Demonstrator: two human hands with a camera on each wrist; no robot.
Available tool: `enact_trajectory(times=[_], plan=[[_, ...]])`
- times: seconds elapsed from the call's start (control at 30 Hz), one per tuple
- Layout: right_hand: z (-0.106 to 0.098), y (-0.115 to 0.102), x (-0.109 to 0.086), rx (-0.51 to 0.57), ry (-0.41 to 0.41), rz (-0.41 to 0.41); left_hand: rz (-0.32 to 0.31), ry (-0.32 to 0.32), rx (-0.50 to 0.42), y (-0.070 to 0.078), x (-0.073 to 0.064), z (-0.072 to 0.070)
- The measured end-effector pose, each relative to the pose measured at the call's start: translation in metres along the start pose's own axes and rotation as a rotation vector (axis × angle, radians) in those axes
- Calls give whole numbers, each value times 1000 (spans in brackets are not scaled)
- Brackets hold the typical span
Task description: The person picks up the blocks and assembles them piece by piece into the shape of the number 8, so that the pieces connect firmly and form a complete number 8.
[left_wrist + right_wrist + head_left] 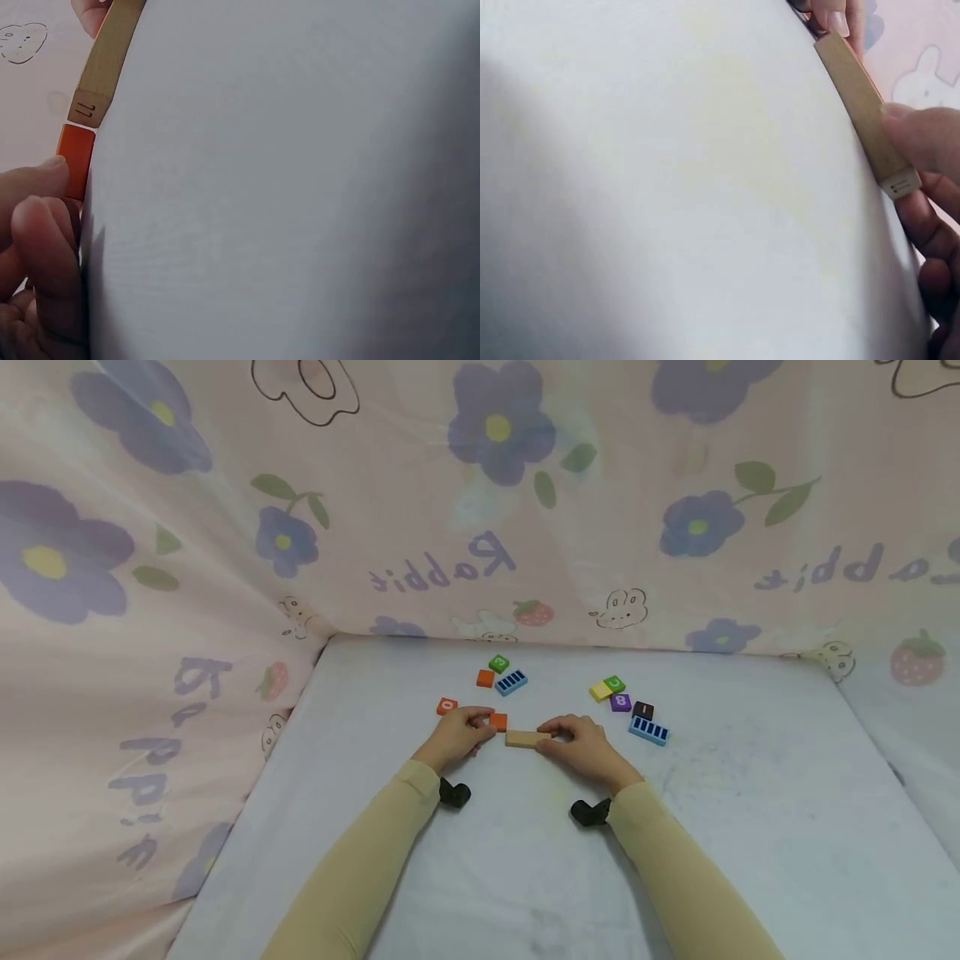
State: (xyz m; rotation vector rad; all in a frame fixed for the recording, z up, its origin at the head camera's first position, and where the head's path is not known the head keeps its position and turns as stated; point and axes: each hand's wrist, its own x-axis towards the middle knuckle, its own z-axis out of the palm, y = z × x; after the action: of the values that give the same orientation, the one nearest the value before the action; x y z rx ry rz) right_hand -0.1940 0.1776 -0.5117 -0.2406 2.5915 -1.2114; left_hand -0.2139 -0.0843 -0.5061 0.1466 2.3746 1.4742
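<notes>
My left hand pinches a small orange tile between thumb and fingers. In the left wrist view that orange tile sits right at the end of a light wooden block, whose end face carries dark marks. My right hand grips the right end of this oblong wooden block. The right wrist view shows the right thumb on the wooden block and the other fingers beneath its near end. Left fingertips appear at the block's far end there.
Behind my left hand lie an orange number tile, another orange tile, a green tile and a blue slotted block. Beyond my right hand are yellow, green, purple and black tiles and a second blue slotted block.
</notes>
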Motion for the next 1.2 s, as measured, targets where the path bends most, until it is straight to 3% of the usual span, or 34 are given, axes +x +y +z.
enact_trajectory(times=[0.3, 0.5, 0.77, 0.97, 1.2], plan=[[2, -5, 1, -9, 15, 24, -11, -4, 32, -1, 0, -4], [0, -1, 3, -16, 30, 20, 26, 18, 78, 2, 2, -2], [-1, 2, 0, 3, -17, 45, -2, 36, 131, -2, 2, 4], [-2, 1, 0, -5, -4, 15, 1, 36, 93, 2, 0, 2], [1, 3, 3, -23, 7, -9, 31, 24, 150, 2, -2, -1]])
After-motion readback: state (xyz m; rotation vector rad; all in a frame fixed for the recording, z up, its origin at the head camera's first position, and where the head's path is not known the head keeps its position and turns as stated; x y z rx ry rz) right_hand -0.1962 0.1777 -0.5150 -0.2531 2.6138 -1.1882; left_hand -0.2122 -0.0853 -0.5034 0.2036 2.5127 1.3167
